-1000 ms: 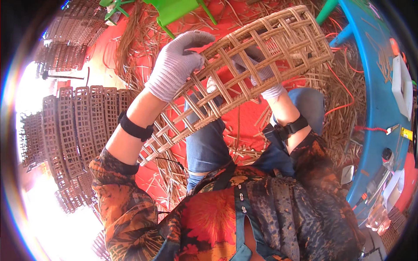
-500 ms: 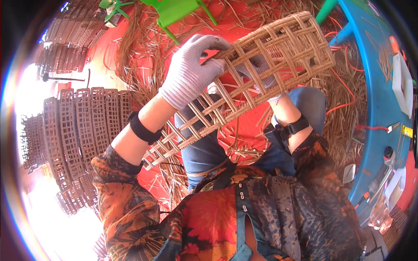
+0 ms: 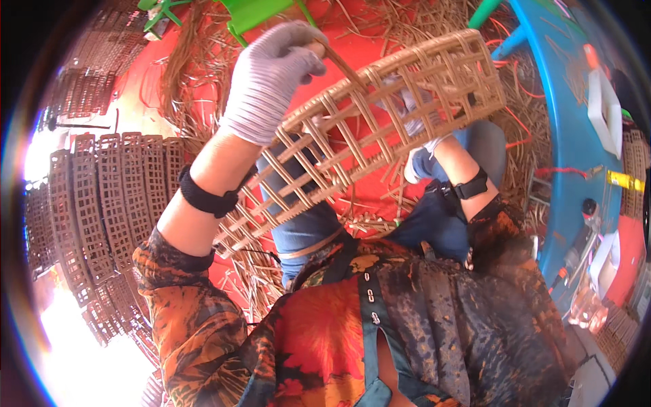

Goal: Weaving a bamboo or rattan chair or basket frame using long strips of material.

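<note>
A long openwork wicker frame (image 3: 441,49) with a square lattice slants across my lap, its right end curled over and higher than its left. My left hand (image 3: 271,71), in a white knitted glove, is closed in a pinch on a brown wicker strip (image 3: 344,65). This strip runs down to the frame's upper edge. Behind the lattice, my gloved right hand (image 3: 415,112) grips the frame from its far side. Lattice bars partly cover those fingers. Both wrists wear black bands.
Stacked lattice panels (image 3: 102,203) stand at the left. A blue plastic table (image 3: 559,136) with tools and a yellow item (image 3: 625,181) is on the right. Loose strips (image 3: 183,74) lie over the red floor (image 3: 325,88). A green plastic chair (image 3: 261,13) is at the far side.
My left hand has moved up and left, away from the frame's edge, drawing the strip out with it. The frame has shifted slightly left. My right hand stays behind the lattice.
</note>
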The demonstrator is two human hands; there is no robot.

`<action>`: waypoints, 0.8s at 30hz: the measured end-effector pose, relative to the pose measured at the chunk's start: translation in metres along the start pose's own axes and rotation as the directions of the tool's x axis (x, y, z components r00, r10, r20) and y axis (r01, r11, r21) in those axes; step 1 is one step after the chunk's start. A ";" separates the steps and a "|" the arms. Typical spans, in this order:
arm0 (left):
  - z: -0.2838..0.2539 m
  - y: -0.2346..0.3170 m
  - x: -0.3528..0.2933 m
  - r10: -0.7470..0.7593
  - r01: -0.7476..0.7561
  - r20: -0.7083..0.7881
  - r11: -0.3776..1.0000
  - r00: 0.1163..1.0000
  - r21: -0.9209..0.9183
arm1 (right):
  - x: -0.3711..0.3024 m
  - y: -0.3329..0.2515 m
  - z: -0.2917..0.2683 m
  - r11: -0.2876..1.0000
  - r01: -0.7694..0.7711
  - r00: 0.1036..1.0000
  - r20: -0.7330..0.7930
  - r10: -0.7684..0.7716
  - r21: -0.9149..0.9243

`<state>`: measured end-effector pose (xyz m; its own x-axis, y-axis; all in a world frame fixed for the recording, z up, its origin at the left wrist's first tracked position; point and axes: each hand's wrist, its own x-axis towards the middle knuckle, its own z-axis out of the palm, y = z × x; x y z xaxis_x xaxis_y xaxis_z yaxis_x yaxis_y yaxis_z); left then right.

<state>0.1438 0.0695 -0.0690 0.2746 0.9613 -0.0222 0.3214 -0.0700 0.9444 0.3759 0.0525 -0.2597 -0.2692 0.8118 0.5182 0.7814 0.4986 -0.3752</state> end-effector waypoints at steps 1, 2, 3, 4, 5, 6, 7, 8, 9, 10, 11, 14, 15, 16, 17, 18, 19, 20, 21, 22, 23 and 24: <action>-0.004 0.003 -0.004 0.026 -0.026 0.003 0.998 1.000 -0.053 | -0.013 -0.002 -0.008 0.996 0.024 1.000 0.023 -0.022 -0.084; -0.007 0.005 -0.008 0.054 -0.053 0.006 0.993 0.999 -0.105 | -0.033 -0.002 -0.019 0.995 0.019 0.999 0.033 -0.016 -0.097; -0.013 0.001 -0.011 0.054 -0.057 -0.021 0.981 0.998 -0.185 | -0.055 -0.003 -0.027 0.976 0.012 0.990 0.140 0.019 -0.218; -0.011 0.002 -0.011 0.067 -0.068 -0.011 0.977 0.998 -0.202 | -0.072 -0.006 -0.039 0.936 0.010 0.969 0.235 0.078 -0.351; -0.012 0.007 -0.012 0.083 -0.083 -0.012 0.968 0.996 -0.235 | -0.070 -0.023 -0.077 0.975 -0.029 0.828 0.540 0.148 -0.222; -0.017 0.011 -0.020 0.081 -0.087 -0.034 0.965 0.996 -0.248 | -0.052 -0.051 -0.117 0.976 -0.217 0.609 0.781 0.143 -0.009; -0.019 0.020 -0.027 0.084 -0.094 -0.049 0.953 0.995 -0.289 | -0.038 -0.074 -0.147 0.915 -0.391 0.494 0.861 0.120 0.097; -0.015 0.026 -0.031 0.091 -0.099 -0.042 0.949 0.995 -0.299 | -0.030 -0.091 -0.168 0.834 -0.527 0.492 0.860 0.139 0.167; -0.011 0.034 -0.037 0.157 -0.139 0.030 0.938 0.987 -0.319 | -0.021 -0.104 -0.182 0.773 -0.587 0.587 0.783 0.204 0.239; -0.007 0.045 -0.046 0.225 -0.182 0.096 0.925 0.969 -0.335 | -0.021 -0.112 -0.182 0.763 -0.533 0.791 0.535 0.296 0.365; 0.000 0.057 -0.055 0.234 -0.192 0.120 0.939 0.965 -0.286 | -0.019 -0.122 -0.180 0.765 -0.438 0.899 0.230 0.373 0.471; 0.023 0.073 -0.076 0.240 -0.134 0.299 0.933 0.924 -0.335 | -0.002 -0.134 -0.162 0.823 -0.012 0.968 -0.198 0.151 0.567; 0.028 0.075 -0.082 0.237 -0.166 0.262 0.950 0.936 -0.264 | 0.001 -0.145 -0.163 0.759 -0.002 0.971 -0.179 0.156 0.651; 0.027 0.070 -0.083 0.235 -0.167 0.263 0.952 0.936 -0.256 | 0.000 -0.150 -0.165 0.755 0.002 0.970 -0.184 0.157 0.656; 0.024 0.062 -0.081 0.244 -0.164 0.246 0.938 0.938 -0.305 | -0.001 -0.154 -0.167 0.607 -0.122 0.970 -0.035 0.241 0.785; 0.019 0.055 -0.083 0.249 -0.163 0.220 0.924 0.943 -0.346 | 0.000 -0.158 -0.167 0.425 -0.242 0.951 0.127 0.281 0.872; 0.020 0.048 -0.084 0.204 -0.127 0.173 0.918 0.964 -0.374 | -0.001 -0.154 -0.159 0.437 -0.252 0.939 0.108 0.326 0.864; 0.019 0.038 -0.082 0.207 -0.128 0.179 0.919 0.962 -0.372 | 0.000 -0.153 -0.160 0.438 -0.249 0.938 0.103 0.331 0.864; 0.016 0.024 -0.078 0.188 -0.179 0.100 0.979 0.977 -0.096 | 0.001 -0.152 -0.158 0.447 -0.367 0.896 0.181 0.405 0.816; 0.015 0.013 -0.074 0.195 -0.195 0.017 0.962 0.981 0.190 | 0.003 -0.150 -0.159 0.448 -0.477 0.843 0.250 0.476 0.756; 0.018 0.000 -0.071 0.197 -0.196 0.017 0.961 0.980 0.193 | 0.000 -0.139 -0.145 0.457 -0.493 0.833 0.251 0.493 0.741; 0.019 -0.015 -0.068 0.269 -0.242 -0.013 0.886 0.963 0.396 | 0.001 -0.133 -0.137 0.455 -0.491 0.834 0.250 0.492 0.743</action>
<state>0.1377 0.0005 -0.0878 0.3395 0.9103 0.2369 0.5769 -0.4004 0.7119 0.3490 -0.0547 -0.1044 0.0186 0.9983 0.0553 0.0697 0.0539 -0.9961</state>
